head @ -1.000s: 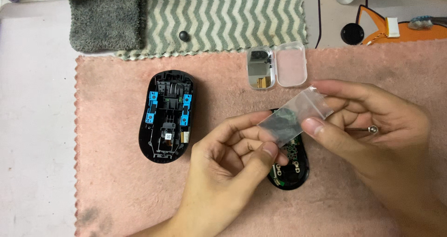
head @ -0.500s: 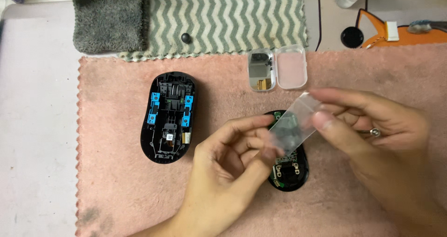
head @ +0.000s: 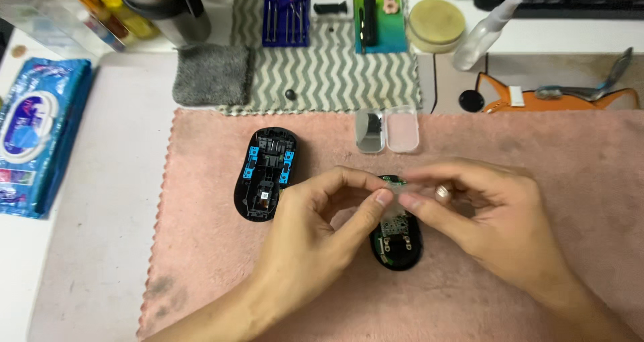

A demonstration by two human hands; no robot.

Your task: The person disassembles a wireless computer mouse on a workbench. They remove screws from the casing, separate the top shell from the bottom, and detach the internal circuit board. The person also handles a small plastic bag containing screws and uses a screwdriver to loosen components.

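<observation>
Left hand point(head: 315, 228) and right hand point(head: 496, 221) both pinch, fingertips nearly closed, a small clear plastic bag point(head: 397, 198) over the circuit-board mouse half point(head: 397, 238) mid-towel: likely light, limp, slippery, best gripped by edges; blue wipes pack point(head: 37, 134) lies at bench's left edge.

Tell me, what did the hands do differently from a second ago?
Both hands, left hand and right hand, brought the small clear plastic bag lower, closer to the black mouse base with the green circuit board. They still pinch it. The open black mouse shell stayed on the pink towel.
</observation>
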